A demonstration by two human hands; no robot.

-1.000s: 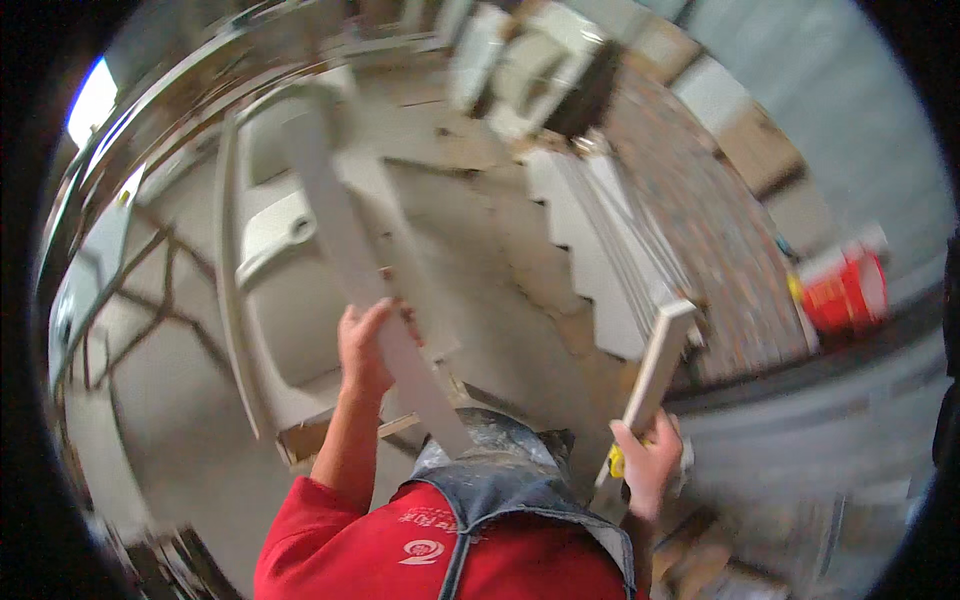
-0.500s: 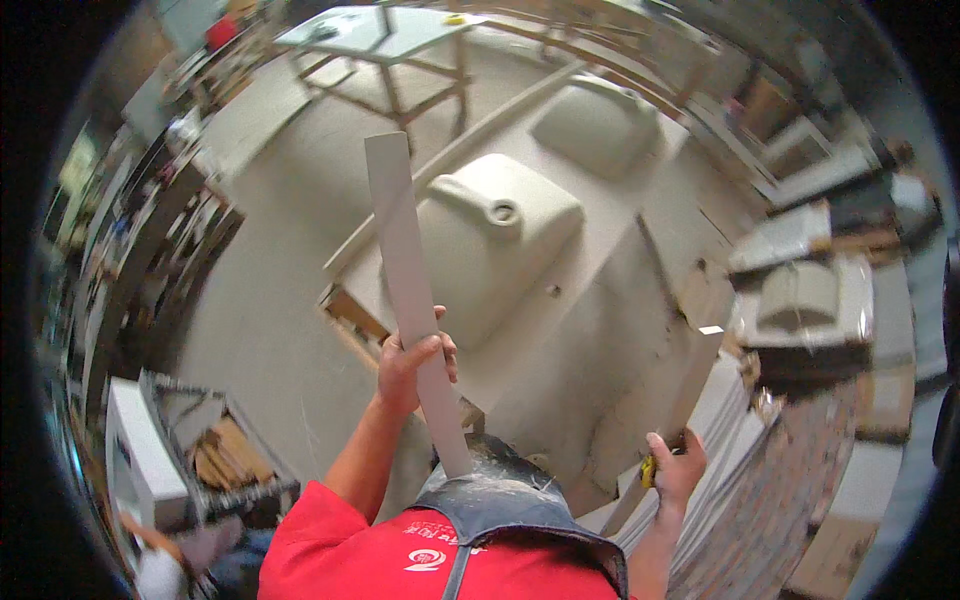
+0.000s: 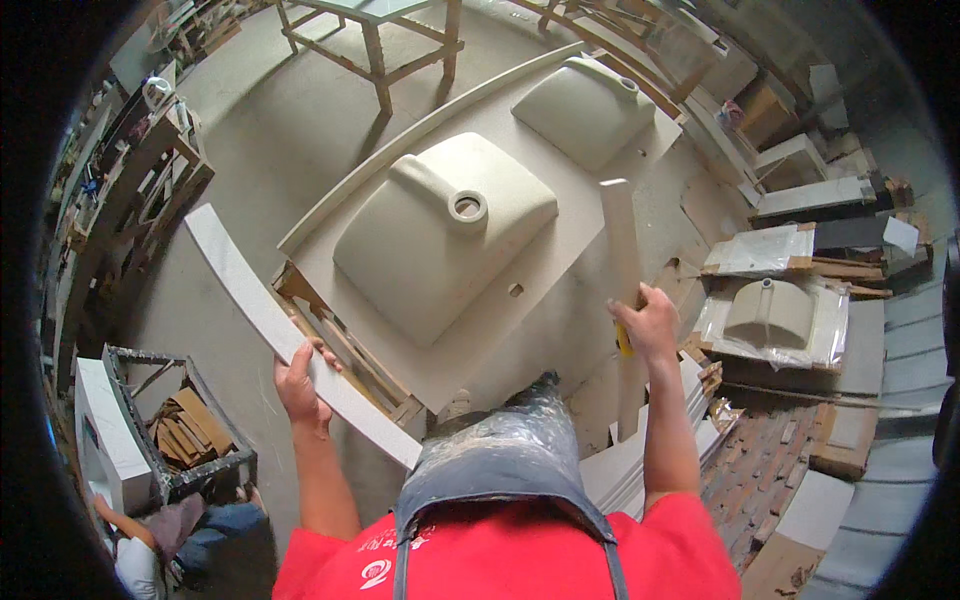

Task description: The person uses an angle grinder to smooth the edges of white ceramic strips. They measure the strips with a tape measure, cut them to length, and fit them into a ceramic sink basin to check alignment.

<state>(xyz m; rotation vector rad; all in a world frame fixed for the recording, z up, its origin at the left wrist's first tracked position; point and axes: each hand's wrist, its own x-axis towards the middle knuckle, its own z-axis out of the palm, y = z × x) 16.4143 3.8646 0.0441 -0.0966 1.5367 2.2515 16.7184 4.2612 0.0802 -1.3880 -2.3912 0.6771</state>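
My left hand (image 3: 303,385) is closed round the middle of a long white strip (image 3: 245,285), which slants from the upper left down toward my apron. In my closed right hand (image 3: 652,322) is a second, beige-grey strip (image 3: 621,235), held nearly upright. A small yellow thing (image 3: 624,342) shows beside the right fingers; its kind cannot be made out. Between and beyond my hands lies a large pale countertop slab (image 3: 560,265), with two moulded sink basins bottom up. The nearer basin (image 3: 445,255) has a round drain hole, and the farther basin (image 3: 585,112) is similar.
A wooden-legged table (image 3: 385,75) stands at the far left. Cluttered shelving (image 3: 130,190) lines the left side. Another person (image 3: 190,535) is at the lower left beside a dark frame holding cardboard (image 3: 190,430). At right, a small wrapped basin (image 3: 770,318) sits among stacked boards.
My left hand has moved left and down, tilting its strip leftward. The right hand has risen inward with its strip. My view has shifted slightly.
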